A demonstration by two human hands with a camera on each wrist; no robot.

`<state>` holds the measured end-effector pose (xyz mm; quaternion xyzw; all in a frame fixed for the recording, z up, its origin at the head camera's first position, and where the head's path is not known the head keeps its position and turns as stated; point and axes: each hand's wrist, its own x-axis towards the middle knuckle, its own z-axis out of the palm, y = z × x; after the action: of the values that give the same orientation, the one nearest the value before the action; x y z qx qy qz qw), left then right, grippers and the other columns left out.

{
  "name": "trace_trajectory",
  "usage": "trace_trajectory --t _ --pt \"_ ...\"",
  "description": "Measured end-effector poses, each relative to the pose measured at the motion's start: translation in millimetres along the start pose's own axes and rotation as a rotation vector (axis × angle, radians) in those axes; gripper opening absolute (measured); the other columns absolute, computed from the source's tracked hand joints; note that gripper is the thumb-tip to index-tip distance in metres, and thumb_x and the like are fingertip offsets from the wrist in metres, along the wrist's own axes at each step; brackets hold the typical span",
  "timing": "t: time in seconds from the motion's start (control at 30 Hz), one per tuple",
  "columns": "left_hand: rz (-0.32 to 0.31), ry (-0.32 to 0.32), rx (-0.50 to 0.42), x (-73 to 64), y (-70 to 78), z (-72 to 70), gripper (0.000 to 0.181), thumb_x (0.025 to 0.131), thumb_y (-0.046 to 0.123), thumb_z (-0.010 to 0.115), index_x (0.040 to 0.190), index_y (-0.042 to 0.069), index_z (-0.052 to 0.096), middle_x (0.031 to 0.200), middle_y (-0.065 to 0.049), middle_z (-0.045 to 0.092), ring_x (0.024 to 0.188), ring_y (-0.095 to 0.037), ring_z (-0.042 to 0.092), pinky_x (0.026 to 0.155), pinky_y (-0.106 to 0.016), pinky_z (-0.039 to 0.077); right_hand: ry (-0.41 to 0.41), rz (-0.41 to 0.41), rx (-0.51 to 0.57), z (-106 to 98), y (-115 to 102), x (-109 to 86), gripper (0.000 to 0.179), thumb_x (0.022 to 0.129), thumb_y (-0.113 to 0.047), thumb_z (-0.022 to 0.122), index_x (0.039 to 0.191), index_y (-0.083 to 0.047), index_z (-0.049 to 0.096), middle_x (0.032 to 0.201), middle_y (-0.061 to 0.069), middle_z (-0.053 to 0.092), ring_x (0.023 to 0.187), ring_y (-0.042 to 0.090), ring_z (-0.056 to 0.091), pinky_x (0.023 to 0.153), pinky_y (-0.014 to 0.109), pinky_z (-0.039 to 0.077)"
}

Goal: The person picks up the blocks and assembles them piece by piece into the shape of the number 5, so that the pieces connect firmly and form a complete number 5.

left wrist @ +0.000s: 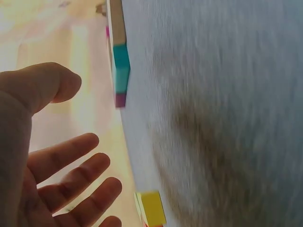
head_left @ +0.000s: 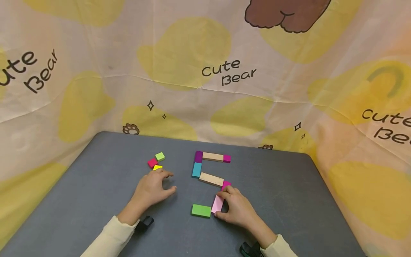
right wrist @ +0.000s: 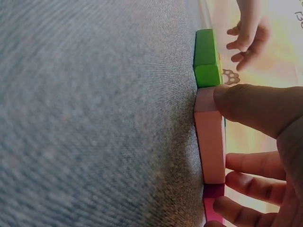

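Observation:
My right hand (head_left: 237, 208) pinches the light pink block (head_left: 217, 204) lengthwise. The thumb is at its near end and the fingers are at its far end, beside a magenta block (head_left: 226, 185). In the right wrist view a green block (right wrist: 207, 59) adjoins the pink block's thumb end. My left hand (head_left: 151, 189) holds nothing, its thumb and fingers spread apart above the table. It is nearest the yellow block (head_left: 157, 167), which shows beyond its fingers in the left wrist view. A red block (head_left: 152, 163) and a lime block (head_left: 160, 156) lie just past the yellow one.
The blocks form a bent line on the grey table (head_left: 273, 185): a wooden block (head_left: 212, 179), a blue block (head_left: 197, 170), a purple block (head_left: 198, 156), a second wooden block (head_left: 213, 157) and a magenta cube (head_left: 227, 159). A printed cloth (head_left: 183, 53) stands behind the table.

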<state>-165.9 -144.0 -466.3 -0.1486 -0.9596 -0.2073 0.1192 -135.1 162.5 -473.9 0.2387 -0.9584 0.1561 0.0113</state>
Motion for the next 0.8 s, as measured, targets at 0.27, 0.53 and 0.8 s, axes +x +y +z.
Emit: trace_trajectory --t 0.27,0.53,0.8 --pt "-0.070 -0.022 0.028 3.4 -19.6 -8.5 0.043 0.074 0.037 0.074 0.110 0.013 0.072 0.105 -0.007 0.066 0.092 -0.026 0.063 0.064 -0.041 0.052 0.004 0.000 0.007 0 1 -0.2 0.057 0.068 -0.045 0.081 0.113 -0.012 0.070 0.098 -0.003 0.056 0.085 0.011 0.048 0.065 0.024 0.044" --pt "-0.093 -0.024 0.037 11.6 -37.2 -9.6 0.042 0.075 0.028 0.073 0.112 0.009 0.069 0.107 -0.011 0.064 0.094 -0.032 0.064 0.071 -0.049 0.052 -0.004 0.011 0.015 -1 0 -0.5 0.058 0.068 -0.045 0.081 0.114 -0.012 0.070 0.099 -0.002 0.056 0.086 0.012 0.049 0.066 0.025 0.045" --pt "-0.093 -0.063 0.033 23.0 -49.9 -9.3 0.039 0.076 0.019 0.072 0.114 0.009 0.069 0.097 -0.010 0.061 0.083 -0.027 0.060 0.065 -0.045 0.050 0.006 0.009 0.023 -1 0 -1.4 0.057 0.068 -0.044 0.081 0.114 -0.012 0.070 0.099 -0.002 0.056 0.087 0.012 0.050 0.068 0.026 0.046"
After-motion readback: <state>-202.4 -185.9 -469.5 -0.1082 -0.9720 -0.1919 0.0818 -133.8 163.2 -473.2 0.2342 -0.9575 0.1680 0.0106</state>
